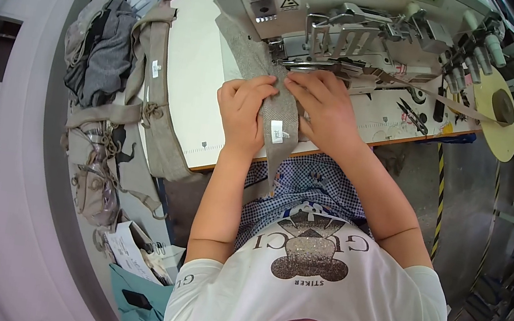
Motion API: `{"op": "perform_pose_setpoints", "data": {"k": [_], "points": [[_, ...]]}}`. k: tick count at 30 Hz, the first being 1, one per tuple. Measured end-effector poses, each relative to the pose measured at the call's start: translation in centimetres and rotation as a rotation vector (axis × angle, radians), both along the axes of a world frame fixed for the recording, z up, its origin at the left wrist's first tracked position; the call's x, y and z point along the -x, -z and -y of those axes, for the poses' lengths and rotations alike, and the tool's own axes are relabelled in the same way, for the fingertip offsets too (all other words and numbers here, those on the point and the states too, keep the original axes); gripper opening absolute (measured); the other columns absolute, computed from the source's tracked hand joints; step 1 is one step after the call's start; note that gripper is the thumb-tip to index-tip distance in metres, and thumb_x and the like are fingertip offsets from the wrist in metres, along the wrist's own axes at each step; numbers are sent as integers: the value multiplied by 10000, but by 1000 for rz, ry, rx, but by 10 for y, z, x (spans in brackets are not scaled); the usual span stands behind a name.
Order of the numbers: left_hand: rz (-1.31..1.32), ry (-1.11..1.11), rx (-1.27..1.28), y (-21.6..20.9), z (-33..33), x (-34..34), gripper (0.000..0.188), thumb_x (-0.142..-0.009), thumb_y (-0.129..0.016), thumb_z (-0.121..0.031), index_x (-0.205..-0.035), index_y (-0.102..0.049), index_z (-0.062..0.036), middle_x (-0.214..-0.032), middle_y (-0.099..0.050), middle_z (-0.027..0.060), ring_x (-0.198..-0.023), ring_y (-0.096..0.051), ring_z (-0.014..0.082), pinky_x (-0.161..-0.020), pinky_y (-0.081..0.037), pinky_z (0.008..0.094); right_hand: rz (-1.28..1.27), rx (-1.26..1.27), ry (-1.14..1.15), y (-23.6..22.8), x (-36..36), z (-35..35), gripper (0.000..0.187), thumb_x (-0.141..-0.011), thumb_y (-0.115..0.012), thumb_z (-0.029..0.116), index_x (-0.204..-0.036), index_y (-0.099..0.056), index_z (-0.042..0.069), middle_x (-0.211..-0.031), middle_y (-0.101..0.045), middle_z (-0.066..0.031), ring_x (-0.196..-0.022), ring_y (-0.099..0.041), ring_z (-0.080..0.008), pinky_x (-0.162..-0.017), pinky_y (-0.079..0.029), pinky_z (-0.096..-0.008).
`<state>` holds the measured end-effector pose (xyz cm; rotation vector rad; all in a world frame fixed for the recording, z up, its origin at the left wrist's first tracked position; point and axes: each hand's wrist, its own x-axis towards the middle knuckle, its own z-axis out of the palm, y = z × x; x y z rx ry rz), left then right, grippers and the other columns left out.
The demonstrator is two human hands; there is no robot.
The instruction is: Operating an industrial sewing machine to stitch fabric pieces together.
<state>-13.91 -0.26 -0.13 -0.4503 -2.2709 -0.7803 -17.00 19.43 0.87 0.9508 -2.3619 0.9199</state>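
A strip of grey woven fabric [284,108] runs under the presser foot [277,50] of the sewing machine [369,18]. Its near end, bearing a small white label [277,132], hangs over the table's front edge in a point. My left hand [242,112] grips the strip's left edge with bent fingers. On the other side, just in front of the presser foot, my right hand [329,115] holds the right edge between fingertips and thumb. The needle is too small to make out.
Folded beige fabric with a label [156,71] lies along the white table's [190,72] left side. Farther left are grey garments [107,51] and an open box [139,252]. Small scissors [413,117] rest at the right. A narrow tape [448,105] leads from a yellow disc [492,115].
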Motion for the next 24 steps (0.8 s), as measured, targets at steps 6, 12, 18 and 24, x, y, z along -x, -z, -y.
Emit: {"op": "perform_pose_setpoints", "data": {"k": [6, 12, 18, 24], "points": [[56, 3, -19, 2, -6, 1, 492, -770, -555, 87, -1207, -668, -107, -1296, -701, 56, -1189, -609, 308, -1174, -383, 540, -34, 24, 19, 11, 4, 3, 513, -759, -718, 3, -1267, -754, 61, -1329, -707, -33, -1170, -631, -295, -999, -517, -451], [46, -84, 86, 4, -10, 0, 423, -852, -613, 14, -1250, -683, -110, -1297, -697, 41, -1219, -613, 297, -1232, -349, 586, -49, 39, 44, 10, 1, 6, 487, -777, -707, 5, -1259, -755, 60, -1337, -704, -31, -1176, -631, -291, -1002, -517, -452], [107, -121, 244, -16, -9, -6, 373, -864, -661, -23, -1214, -744, -118, -1280, -714, 7, -1200, -634, 276, -1195, -413, 560, -14, 35, 38, 7, -1, 4, 486, -782, -710, 19, -1265, -747, 60, -1352, -696, -33, -1192, -627, -292, -1012, -513, -454], [161, -92, 286, -25, -6, -5, 355, -867, -660, -29, -1195, -766, -114, -1264, -734, 1, -1151, -663, 263, -1144, -476, 532, -4, 50, 30, 6, -3, 3, 476, -793, -711, 25, -1268, -736, 45, -1359, -690, -40, -1203, -622, -298, -1018, -511, -457]]}}
